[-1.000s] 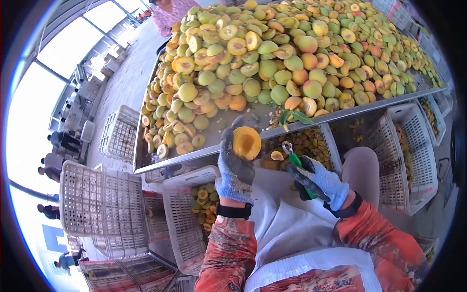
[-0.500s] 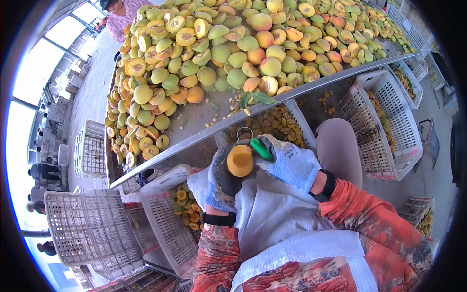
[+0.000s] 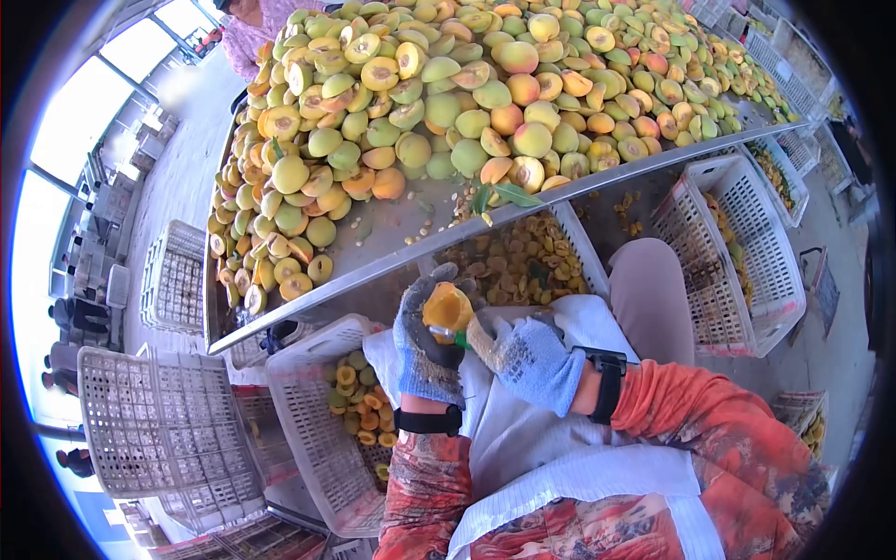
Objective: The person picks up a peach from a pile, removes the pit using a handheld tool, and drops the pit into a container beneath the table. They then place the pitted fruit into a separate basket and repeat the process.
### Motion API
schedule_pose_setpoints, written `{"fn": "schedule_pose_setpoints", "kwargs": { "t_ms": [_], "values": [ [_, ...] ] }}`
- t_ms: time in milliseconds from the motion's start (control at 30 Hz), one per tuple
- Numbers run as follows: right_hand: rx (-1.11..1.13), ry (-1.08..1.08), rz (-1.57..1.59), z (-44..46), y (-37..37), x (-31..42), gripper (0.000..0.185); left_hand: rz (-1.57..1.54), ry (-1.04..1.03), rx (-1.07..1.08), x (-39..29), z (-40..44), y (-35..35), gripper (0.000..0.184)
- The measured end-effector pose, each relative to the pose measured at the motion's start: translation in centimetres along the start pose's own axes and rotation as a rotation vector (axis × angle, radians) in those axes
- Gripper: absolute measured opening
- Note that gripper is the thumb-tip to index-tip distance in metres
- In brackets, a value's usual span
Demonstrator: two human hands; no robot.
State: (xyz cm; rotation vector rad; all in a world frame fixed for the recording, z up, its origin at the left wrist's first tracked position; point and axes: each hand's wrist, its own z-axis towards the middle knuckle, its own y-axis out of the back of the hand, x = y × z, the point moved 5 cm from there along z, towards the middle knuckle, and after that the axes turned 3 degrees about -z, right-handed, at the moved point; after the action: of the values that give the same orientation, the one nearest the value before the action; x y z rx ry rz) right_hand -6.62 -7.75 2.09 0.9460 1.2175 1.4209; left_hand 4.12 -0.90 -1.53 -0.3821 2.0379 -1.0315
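In my left hand (image 3: 422,359), gloved in blue and grey, sits a peach half (image 3: 448,306) with bare orange-yellow flesh and a hollow facing up. My right hand (image 3: 534,362), in a matching glove, is closed around a green-handled peeler (image 3: 460,340). Its metal end touches the lower edge of the peach half; most of the handle is hidden by the glove. Below both hands lies a pale apron (image 3: 509,420). Just beyond them, a crate (image 3: 581,245) under the table edge holds peelings (image 3: 523,257).
A metal table (image 3: 373,245) carries a big heap of halved peaches (image 3: 392,121). To the left, a white crate (image 3: 313,439) contains more halves (image 3: 364,401); stacked crates (image 3: 168,429) stand beyond it. Another crate (image 3: 747,252) is at right. A person in pink (image 3: 245,42) is across the table.
My right hand has moved left and down, bringing the peeler from above right of the peach half onto its lower edge. My left hand has tilted the half so its hollow shows more.
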Motion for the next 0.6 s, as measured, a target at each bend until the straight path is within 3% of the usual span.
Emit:
{"fn": "schedule_pose_setpoints", "kwargs": {
  "t_ms": [33, 100, 133, 167, 233, 267, 300, 367, 400, 433, 500, 600],
  "values": [
    [-0.003, -0.005, -0.012, -0.2, 0.0, 0.3, 0.044, -0.002, 0.002, 0.013, 0.0, -0.1, -0.3, 0.033],
    [0.003, -0.133, 0.447, -0.1, -0.4, 0.1, 0.042, 0.013, -0.032, -0.057, -0.5, -1.0, -1.3, 0.036],
    [-0.098, -0.166, 0.682, 0.4, 0.0, -0.4, 0.040, 0.145, -0.045, -0.050, -1.4, -1.7, -1.7, 0.038],
    [-0.104, -0.166, 0.684, 0.7, 0.6, -1.0, 0.040, 0.150, -0.047, -0.049, -2.3, -1.9, -1.2, 0.038],
    [0.220, -0.367, 1.355, 1.3, 0.9, -2.1, 0.037, 0.208, -0.193, -0.073, -5.6, -2.4, 0.6, 0.037],
    [0.100, -0.446, 1.530, 0.9, -0.1, -3.2, 0.038, 0.493, -0.278, -0.184, -7.8, -2.6, 3.3, 0.037],
    [0.083, -0.448, 1.540, 0.4, -1.5, -4.6, 0.038, 0.779, -0.362, -0.292, -10.0, -2.8, 6.0, 0.038],
    [-0.171, -0.328, 0.568, -0.3, -1.6, -7.4, 0.041, 1.743, -0.447, -0.372, -12.8, -3.2, 6.3, 0.041],
    [-0.185, -0.344, 0.574, -0.5, -1.7, -8.3, 0.041, 1.388, -0.426, -0.380, -13.6, -1.7, 6.9, 0.042],
    [-0.163, -0.392, 0.574, -1.1, -1.6, -9.0, 0.040, 1.069, -0.542, -0.327, -13.4, -0.4, 7.0, 0.038],
    [-0.143, -0.440, 0.573, -1.3, -0.8, -10.1, 0.040, 0.822, -0.474, -0.201, -11.2, 3.6, 0.1, 0.036],
    [-0.154, -0.493, 0.629, -1.6, -0.2, -11.7, 0.035, 0.902, -0.350, -0.157, -7.1, 12.5, -5.5, 0.034]
  ]
}}
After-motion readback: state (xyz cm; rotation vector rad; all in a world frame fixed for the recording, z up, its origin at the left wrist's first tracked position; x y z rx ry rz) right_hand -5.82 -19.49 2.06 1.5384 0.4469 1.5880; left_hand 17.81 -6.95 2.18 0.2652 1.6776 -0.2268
